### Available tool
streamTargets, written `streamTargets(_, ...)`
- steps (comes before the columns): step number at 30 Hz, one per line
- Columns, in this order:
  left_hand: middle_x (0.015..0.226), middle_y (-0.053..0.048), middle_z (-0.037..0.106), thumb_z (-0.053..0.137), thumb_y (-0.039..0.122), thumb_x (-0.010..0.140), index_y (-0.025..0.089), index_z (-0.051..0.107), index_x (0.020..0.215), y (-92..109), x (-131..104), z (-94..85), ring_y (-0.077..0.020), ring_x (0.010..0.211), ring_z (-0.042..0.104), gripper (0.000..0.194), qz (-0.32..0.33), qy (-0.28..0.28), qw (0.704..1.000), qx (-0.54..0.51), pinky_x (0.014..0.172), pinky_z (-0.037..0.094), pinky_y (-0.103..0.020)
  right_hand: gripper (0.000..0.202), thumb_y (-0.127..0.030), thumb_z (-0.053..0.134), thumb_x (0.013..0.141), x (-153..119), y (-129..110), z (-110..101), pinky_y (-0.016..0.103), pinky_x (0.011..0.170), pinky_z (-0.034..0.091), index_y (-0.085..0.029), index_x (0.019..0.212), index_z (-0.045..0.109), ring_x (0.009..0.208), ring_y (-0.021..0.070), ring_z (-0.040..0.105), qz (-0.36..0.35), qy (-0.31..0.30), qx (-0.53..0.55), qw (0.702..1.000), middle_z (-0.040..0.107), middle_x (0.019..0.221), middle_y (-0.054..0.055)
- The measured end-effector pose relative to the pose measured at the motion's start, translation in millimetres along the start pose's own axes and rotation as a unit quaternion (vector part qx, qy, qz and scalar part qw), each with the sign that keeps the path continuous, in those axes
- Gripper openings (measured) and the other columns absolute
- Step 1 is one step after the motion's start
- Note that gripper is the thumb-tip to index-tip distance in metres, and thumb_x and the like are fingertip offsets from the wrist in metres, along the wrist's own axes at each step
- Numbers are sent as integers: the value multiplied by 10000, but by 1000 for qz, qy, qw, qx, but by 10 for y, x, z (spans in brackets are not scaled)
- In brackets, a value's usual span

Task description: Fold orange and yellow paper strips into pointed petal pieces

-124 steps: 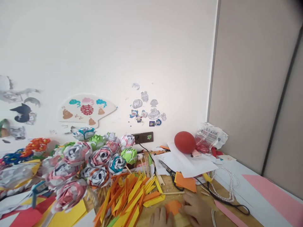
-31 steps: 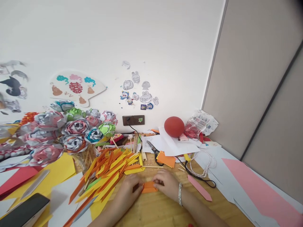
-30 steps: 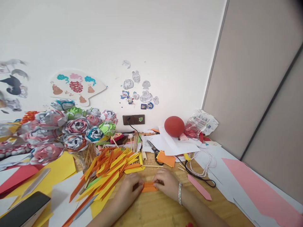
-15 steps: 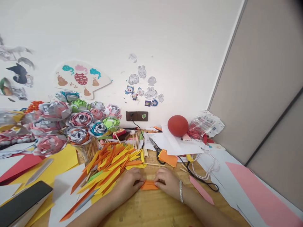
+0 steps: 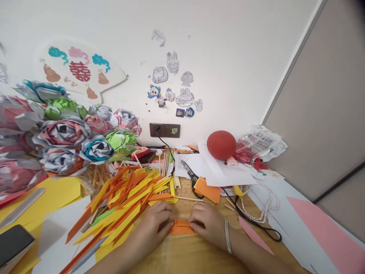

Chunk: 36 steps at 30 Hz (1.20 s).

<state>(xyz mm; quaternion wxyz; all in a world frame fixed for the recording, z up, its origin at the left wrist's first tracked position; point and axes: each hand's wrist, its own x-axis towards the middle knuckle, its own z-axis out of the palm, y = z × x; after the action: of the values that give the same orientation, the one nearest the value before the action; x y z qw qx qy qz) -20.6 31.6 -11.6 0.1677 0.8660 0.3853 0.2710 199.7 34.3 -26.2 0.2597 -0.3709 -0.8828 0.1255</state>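
A small folded orange paper [image 5: 182, 227] lies on the wooden table [image 5: 176, 253] at the bottom centre, with a crease line across it. My left hand [image 5: 159, 222] pinches its left end between thumb and fingers. At its right end, my right hand [image 5: 207, 222] grips it the same way, a beaded bracelet [image 5: 227, 236] round the wrist. Left of my hands is a pile of folded orange and yellow paper strips [image 5: 134, 194]. Just beyond my right hand sit orange paper squares [image 5: 207, 189] beside black scissors [image 5: 191, 175].
Paper flowers [image 5: 65, 133] crowd the back left. A red balloon [image 5: 221, 145] rests on white sheets [image 5: 219, 173] at the back. A pearl string [image 5: 268, 205], a black cable [image 5: 248, 217] and pink paper [image 5: 322, 224] lie right. A black-topped box [image 5: 14, 243] is at the lower left.
The view has moved closer to the table and wall, so things appear larger and further out. Both hands still hold the orange paper's ends, in nearly the same pose.
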Motion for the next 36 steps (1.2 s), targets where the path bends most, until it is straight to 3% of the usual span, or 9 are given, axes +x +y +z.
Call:
streamTargets(2,905,-44,611,423,173,892,232,623,986,79,-46,1,-179,855,552,230,48,22,997,50,751,448,-297,111,-120,548,786,-2,-10,-2,245,642,389,-196,715,584,720,147,536,0,10,0,1000,593,720,7)
streamTargets(5,868,-34,638,431,221,910,251,625,988,219,-123,55,-193,826,567,211,108,10,985,133,764,466,-323,93,-122,557,784,-15,-20,-2,247,634,385,-194,735,589,714,149,532,0,13,-2,1000,593,720,9)
streamTargets(8,887,-36,640,402,247,918,232,626,945,300,-175,107,-191,821,587,226,83,28,983,159,767,497,-309,70,-161,554,813,-32,-20,-6,262,652,389,-196,773,600,739,158,529,-3,6,-18,1000,599,752,18)
streamTargets(15,1214,-36,595,509,325,869,294,642,1028,231,-220,13,-238,1057,575,210,63,-20,987,143,902,481,-347,82,-182,550,841,-28,12,-33,273,672,396,-194,794,615,752,159,531,10,-9,-25,1000,600,760,21)
streamTargets(18,1122,-34,638,477,304,882,295,639,1040,144,-201,3,-206,992,607,227,30,-23,996,85,852,500,-304,52,-156,605,784,-15,31,-25,265,659,387,-192,748,617,722,151,538,23,2,-1,1000,598,709,2)
streamTargets(22,971,-23,679,499,271,853,262,639,1019,32,-116,29,-184,903,626,218,-29,21,999,7,799,505,-282,53,-171,592,786,-13,26,-15,274,678,386,-195,753,626,746,160,545,3,6,11,1000,616,748,11)
streamTargets(26,781,3,661,478,232,851,252,669,820,61,-54,19,-154,760,618,195,-20,-29,998,-44,697,493,-242,78,-168,564,793,-23,-4,-23,275,676,387,-199,735,606,749,162,543,0,15,18,1000,616,759,13)
streamTargets(31,797,-2,646,445,251,883,249,658,853,136,-57,-23,-154,771,599,215,-24,-63,996,-55,706,473,-248,91,-120,554,781,-31,-39,-28,269,678,398,-191,730,577,758,160,539,11,13,29,999,608,759,16)
streamTargets(36,720,3,623,459,220,854,217,636,758,122,-46,-2,-147,703,583,201,-33,-48,998,-40,659,466,-243,96,-121,557,780,-19,-51,-49,267,671,408,-195,723,576,735,154,539,16,6,63,998,604,740,9)
